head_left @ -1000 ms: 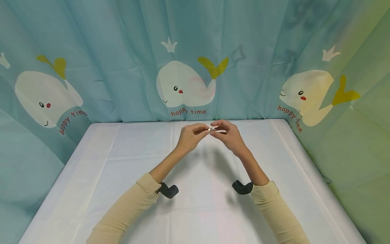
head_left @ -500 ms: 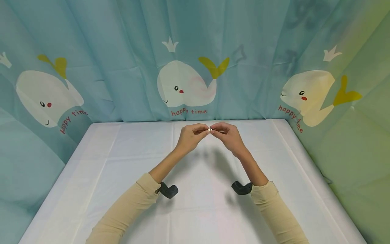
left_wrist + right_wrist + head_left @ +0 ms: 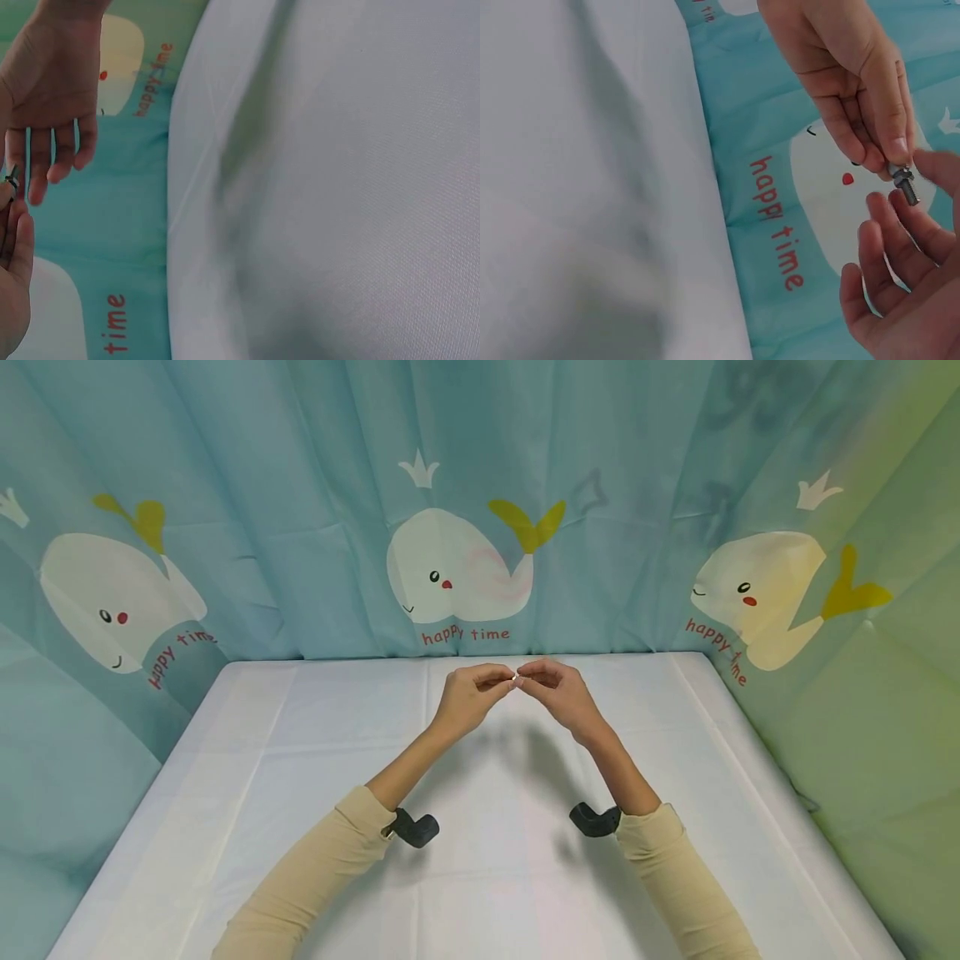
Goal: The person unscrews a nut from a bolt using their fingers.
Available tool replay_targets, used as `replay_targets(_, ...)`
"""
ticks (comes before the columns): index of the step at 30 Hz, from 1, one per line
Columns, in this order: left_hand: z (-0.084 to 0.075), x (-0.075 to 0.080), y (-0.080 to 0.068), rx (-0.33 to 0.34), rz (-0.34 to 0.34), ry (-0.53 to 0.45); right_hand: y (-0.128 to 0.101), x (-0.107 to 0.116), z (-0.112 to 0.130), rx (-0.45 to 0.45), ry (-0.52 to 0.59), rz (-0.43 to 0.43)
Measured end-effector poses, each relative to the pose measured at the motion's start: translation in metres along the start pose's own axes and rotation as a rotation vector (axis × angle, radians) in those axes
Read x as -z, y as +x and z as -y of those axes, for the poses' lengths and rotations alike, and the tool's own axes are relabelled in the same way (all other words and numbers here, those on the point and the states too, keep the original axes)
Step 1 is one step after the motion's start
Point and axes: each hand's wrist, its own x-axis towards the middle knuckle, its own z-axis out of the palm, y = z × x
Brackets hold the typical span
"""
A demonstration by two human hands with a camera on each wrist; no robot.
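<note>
A small metal bolt [image 3: 911, 193] with a nut [image 3: 903, 177] on its thread is held above the far part of the table. My left hand [image 3: 465, 697] pinches the bolt's head end between thumb and fingertips; those fingertips hide the head. From the other side, my right hand [image 3: 562, 693] has its thumb and index fingertip on either side of the nut. In the right wrist view the right hand's other fingers [image 3: 877, 262] are spread apart, and the threaded end points toward its palm. In the head view the fingertips hide most of the bolt.
A white cloth covers the table [image 3: 480, 877]. Behind it hangs a blue-green curtain [image 3: 322, 568] printed with whales, touching the table's far edge. Each wrist wears a black camera mount [image 3: 596, 820].
My right index finger, lifted off the nut a second ago, has come down to the thumb, and the right fingertips have shifted slightly at the nut. The left hand stays in place.
</note>
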Motion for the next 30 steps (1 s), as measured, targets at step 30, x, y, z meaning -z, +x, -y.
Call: replay_targets(30,0.0008,0.0031,-0.0003,-0.015,0.014,-0.004,0.0021,0.0014,0.0011,-0.089,0.119,0.013)
